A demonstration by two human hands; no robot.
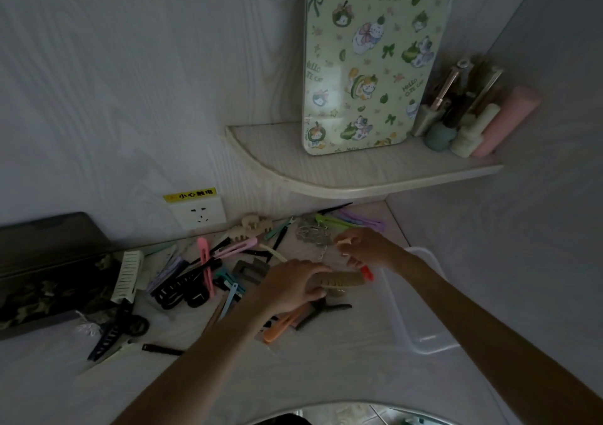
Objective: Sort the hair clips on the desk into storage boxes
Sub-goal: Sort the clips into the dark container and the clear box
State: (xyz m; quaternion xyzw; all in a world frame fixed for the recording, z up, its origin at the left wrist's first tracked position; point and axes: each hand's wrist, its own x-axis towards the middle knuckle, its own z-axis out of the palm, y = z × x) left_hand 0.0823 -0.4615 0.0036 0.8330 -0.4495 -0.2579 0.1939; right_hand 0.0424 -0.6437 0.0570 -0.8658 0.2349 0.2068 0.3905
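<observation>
The left hand [290,282] gripped one end of an olive comb-shaped clip [342,279], which lay on the tabletop [326,369] just left of the clear storage box [421,326]. The right hand [365,247], just behind that clip, pinched a red clip [367,273] with curled fingers. Most hair clips [208,271] lay scattered left of the box, and purple and green ones [346,222] lay behind it.

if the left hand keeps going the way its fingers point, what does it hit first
The left hand points right across the desk, fingers on the olive comb-like clip. Just past that lies the red clip under the right hand, probably first, though depth is unclear.
</observation>
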